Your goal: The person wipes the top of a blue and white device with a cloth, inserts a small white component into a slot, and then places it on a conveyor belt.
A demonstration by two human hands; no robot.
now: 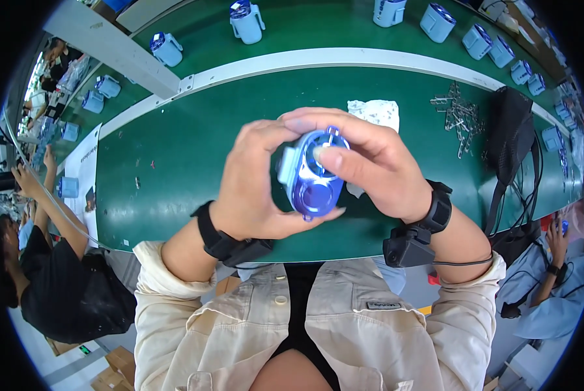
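Between my two hands, above the middle of the green table, is a light-blue plastic device (315, 195) with a glossy blue-violet oval face. The face has two round parts and a small loop at its upper end. My left hand (249, 176) curls around the device from the left, with its thumb and fingers at either end. My right hand (376, 159) grips it from the right, and its thumb lies on the upper round part. What lies under that thumb is hidden. A crumpled white wipe or paper (375, 113) shows behind my right hand.
Small metal clip-like pieces (460, 120) lie heaped at the right, beside a black mesh bag (510, 133) with cables. Beyond a white rail (344, 57), similar light-blue devices (246, 25) stand on a green surface (311, 26). Co-workers sit at left (64, 287) and right (552, 287).
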